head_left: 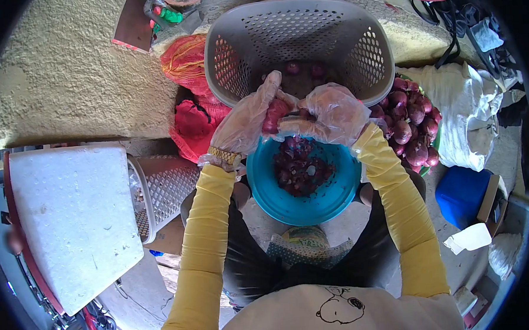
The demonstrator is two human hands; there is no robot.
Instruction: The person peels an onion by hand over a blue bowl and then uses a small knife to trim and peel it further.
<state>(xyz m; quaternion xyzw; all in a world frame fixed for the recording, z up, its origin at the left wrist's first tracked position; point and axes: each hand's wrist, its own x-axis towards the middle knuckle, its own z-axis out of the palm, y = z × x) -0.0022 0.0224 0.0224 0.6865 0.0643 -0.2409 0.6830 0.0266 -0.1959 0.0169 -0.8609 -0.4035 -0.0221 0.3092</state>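
Both hands wear clear plastic gloves and are close together above the near rim of a grey perforated basket (299,10). My left hand (250,115) is closed on a red onion (274,114). Beside it, my right hand (330,115) has its fingers curled near the onion; whatever lies between them is too small to make out. Under the hands stands a turquoise basin (305,213) holding dark red onion skins (300,169). A few onions (317,70) lie at the bottom of the basket.
Many red onions (414,114) are heaped at the right, beside a white sack (466,109). A red mesh bag (195,124) lies left of the basket. Further left are a white board (72,220) and another perforated basket (171,189). A blue container (462,196) stands at the right.
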